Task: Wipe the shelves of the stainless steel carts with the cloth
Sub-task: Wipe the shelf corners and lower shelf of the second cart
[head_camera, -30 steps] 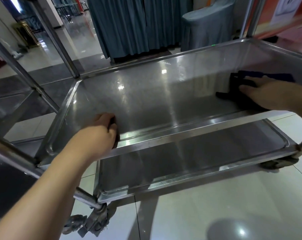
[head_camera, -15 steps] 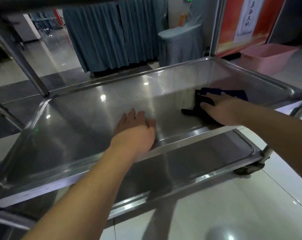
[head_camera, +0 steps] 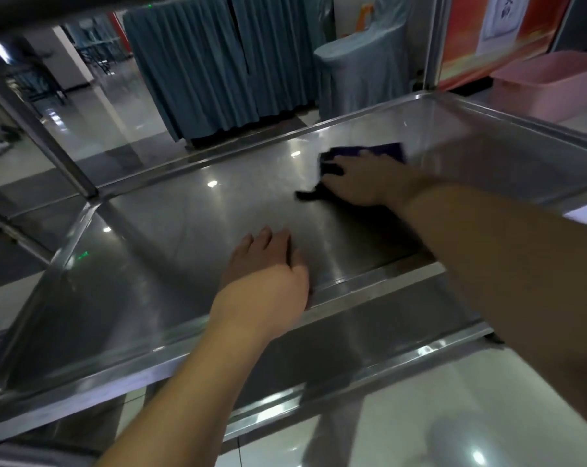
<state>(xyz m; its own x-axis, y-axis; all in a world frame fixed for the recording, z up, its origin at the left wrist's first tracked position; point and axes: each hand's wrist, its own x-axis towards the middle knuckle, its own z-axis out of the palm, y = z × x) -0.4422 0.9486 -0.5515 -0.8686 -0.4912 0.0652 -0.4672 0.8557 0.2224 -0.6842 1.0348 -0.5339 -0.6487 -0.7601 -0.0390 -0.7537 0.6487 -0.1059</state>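
Note:
The middle shelf (head_camera: 170, 237) of a stainless steel cart fills the view, with a lower shelf (head_camera: 352, 338) beneath its front rim. A dark blue cloth (head_camera: 369, 152) lies on the middle shelf toward the far right. My right hand (head_camera: 366, 180) presses flat on the cloth with fingers spread, covering most of it. My left hand (head_camera: 268, 264) rests palm down on the shelf near the front rim, fingers straight, holding nothing.
An upright post (head_camera: 49, 136) rises at the shelf's far left corner and another post (head_camera: 432, 42) at the far right. Behind the cart hang teal curtains (head_camera: 224, 62) beside a covered chair (head_camera: 362, 69). A pink tub (head_camera: 555, 85) sits on the floor at right.
My right hand has slid the cloth from the shelf's right front toward the far middle. My left hand let go of the front rim and now lies flat on the shelf.

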